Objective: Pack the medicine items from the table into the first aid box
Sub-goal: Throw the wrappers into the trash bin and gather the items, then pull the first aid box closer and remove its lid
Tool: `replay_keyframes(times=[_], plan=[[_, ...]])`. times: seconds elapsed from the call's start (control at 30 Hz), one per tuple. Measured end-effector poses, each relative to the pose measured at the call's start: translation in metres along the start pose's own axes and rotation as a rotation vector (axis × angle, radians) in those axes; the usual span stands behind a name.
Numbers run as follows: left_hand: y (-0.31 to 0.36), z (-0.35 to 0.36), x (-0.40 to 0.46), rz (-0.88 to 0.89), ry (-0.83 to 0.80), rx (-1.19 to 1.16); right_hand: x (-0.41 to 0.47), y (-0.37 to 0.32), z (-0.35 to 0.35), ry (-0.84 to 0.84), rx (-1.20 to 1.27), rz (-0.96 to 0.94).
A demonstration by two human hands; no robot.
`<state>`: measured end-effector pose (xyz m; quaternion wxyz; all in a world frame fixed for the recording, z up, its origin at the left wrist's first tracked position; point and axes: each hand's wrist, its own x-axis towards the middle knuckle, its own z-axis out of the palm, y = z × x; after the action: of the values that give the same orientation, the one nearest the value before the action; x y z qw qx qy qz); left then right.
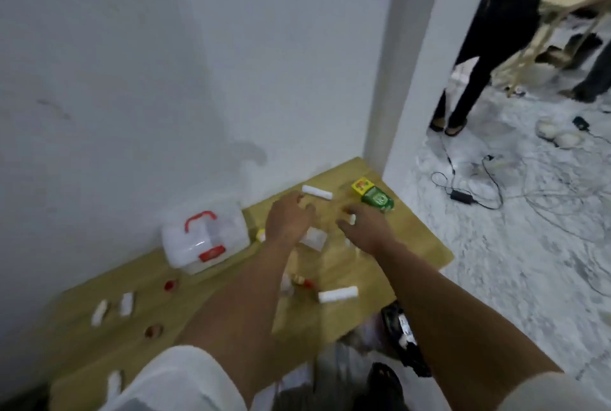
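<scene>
A clear first aid box (205, 240) with a red handle and red latch stands closed near the wall on the wooden table (416, 238). My left hand (287, 218) hovers with spread fingers over a white packet (314, 238). My right hand (365, 228) reaches beside it, and a small white item shows at its fingers; whether it grips it is unclear. White gauze rolls lie at the far side (316, 192) and the near side (338, 294). A green pouch (378, 199) and a yellow box (361, 186) sit at the far right corner. The picture is blurred.
Small white rolls (99, 312) and red-capped items (170, 285) lie on the table's left part. A small bottle with red (302, 282) lies under my left forearm. A person in black (463, 86) stands on the marble floor at right, among cables (463, 195).
</scene>
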<state>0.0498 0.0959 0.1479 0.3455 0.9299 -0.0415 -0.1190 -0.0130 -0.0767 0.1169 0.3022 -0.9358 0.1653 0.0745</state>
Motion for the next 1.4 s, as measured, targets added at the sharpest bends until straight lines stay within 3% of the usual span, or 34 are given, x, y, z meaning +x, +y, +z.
replay_keyframes(times=[0.2, 0.27, 0.4, 0.5, 0.6, 1.07, 1.2, 1.4], plan=[[-0.192, -0.08, 0.017, -0.171, 0.31, 0.143, 0.057, -0.139, 0.109, -0.134, 0.059, -0.258], [-0.24, -0.084, 0.025, -0.221, 0.358, 0.187, 0.075, -0.163, 0.146, -0.15, 0.098, -0.291], [-0.294, -0.067, 0.038, -0.145, 0.406, 0.205, 0.098, -0.169, 0.201, -0.127, 0.082, -0.328], [-0.305, -0.055, 0.029, -0.098, 0.467, 0.158, 0.089, -0.159, 0.214, -0.104, 0.119, -0.338], [-0.304, -0.049, -0.001, -0.073, 0.477, 0.144, 0.059, -0.155, 0.203, -0.096, -0.033, -0.369], [-0.284, -0.033, -0.154, -0.026, 0.338, 0.256, -0.092, -0.112, 0.229, 0.125, -0.509, -0.501], [-0.287, -0.025, -0.174, 0.029, 0.316, 0.234, -0.119, -0.098, 0.226, 0.137, -0.602, -0.511], [-0.33, 0.0, -0.165, 0.067, 0.392, 0.138, -0.126, -0.075, 0.237, 0.269, -0.739, -0.693]])
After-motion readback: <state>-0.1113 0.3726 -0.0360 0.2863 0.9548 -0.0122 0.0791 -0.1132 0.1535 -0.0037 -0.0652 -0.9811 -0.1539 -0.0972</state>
